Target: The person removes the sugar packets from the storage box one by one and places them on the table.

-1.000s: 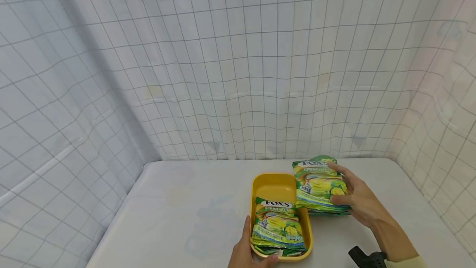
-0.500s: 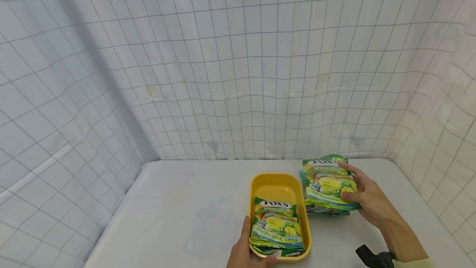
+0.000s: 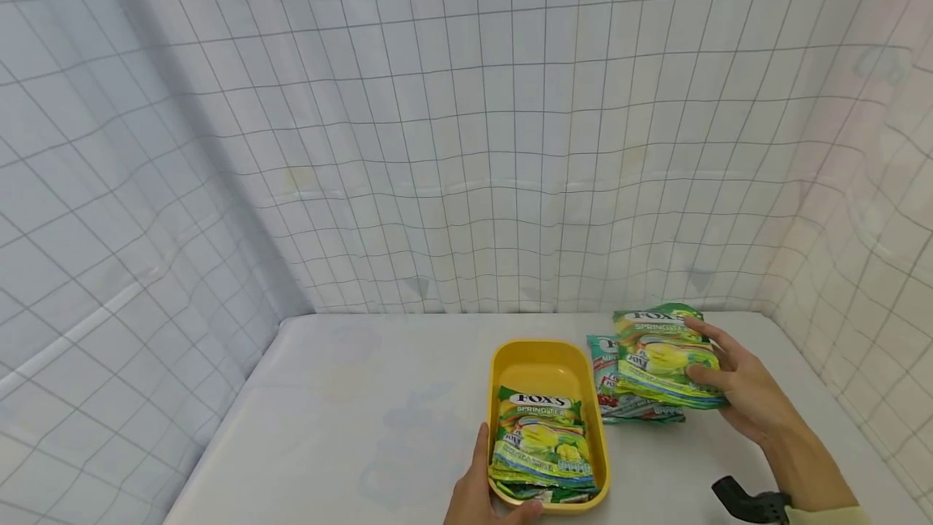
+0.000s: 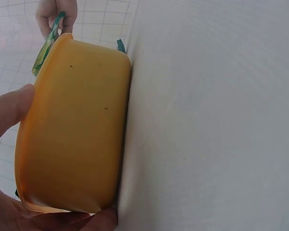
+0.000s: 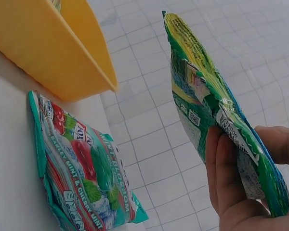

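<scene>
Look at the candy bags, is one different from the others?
Yes. The bag on the table is teal with red cherries and reads Mint Blossom. The bag in the right hand and the ones in the yellow tub are green Spring Tea bags. Nothing looks spilled or torn.

Showing a yellow tray (image 3: 543,363), green and yellow candy bags (image 3: 543,440) inside it, another green bag (image 3: 666,359), a teal and red bag (image 5: 82,168), and a white cloth with grey squares (image 3: 437,144)
</scene>
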`<state>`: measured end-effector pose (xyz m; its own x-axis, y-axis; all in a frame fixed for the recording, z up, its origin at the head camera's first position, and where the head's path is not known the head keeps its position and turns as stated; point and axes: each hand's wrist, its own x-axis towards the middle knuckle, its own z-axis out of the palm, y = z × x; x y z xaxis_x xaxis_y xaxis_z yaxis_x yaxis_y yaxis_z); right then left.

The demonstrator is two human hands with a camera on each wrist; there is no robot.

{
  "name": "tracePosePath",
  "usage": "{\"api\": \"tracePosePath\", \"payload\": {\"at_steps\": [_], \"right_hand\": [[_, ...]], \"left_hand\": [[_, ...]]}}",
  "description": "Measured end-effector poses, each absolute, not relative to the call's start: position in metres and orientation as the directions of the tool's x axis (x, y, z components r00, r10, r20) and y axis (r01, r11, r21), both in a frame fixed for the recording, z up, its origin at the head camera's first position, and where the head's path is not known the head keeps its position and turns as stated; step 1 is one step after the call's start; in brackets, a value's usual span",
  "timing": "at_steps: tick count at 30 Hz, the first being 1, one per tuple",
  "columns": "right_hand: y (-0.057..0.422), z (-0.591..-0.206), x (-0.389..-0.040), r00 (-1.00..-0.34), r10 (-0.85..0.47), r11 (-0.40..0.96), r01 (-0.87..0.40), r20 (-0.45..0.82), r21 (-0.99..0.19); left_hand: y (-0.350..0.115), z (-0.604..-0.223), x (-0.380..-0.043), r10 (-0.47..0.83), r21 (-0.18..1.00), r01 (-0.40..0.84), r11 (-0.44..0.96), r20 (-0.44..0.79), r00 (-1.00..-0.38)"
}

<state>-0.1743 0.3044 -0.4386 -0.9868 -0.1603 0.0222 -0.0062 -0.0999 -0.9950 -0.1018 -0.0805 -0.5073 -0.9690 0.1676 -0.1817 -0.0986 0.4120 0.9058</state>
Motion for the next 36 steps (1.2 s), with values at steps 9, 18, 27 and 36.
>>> {"api": "tracePosePath", "payload": {"at_steps": [9,18,27,36], "right_hand": [[0.318,-0.442,-0.176,-0.985,-0.169,-0.125,-0.005,0.027,-0.992],[0.335,-0.445,-0.179,-0.989,-0.143,-0.15,-0.004,0.026,-0.989],[0.352,-0.452,-0.181,-0.994,-0.111,-0.142,0.005,0.011,-0.99],[0.369,-0.458,-0.183,-0.995,-0.095,-0.16,0.024,-0.009,-0.987]], "left_hand": [[-0.081,-0.507,-0.102,0.159,0.903,-0.12,0.413,-0.201,-0.967],[-0.08,-0.508,-0.102,0.139,0.902,-0.13,0.411,-0.203,-0.969],[-0.08,-0.506,-0.101,0.142,0.903,-0.127,0.41,-0.2,-0.969],[-0.079,-0.507,-0.1,0.138,0.903,-0.117,0.413,-0.19,-0.972]]}}
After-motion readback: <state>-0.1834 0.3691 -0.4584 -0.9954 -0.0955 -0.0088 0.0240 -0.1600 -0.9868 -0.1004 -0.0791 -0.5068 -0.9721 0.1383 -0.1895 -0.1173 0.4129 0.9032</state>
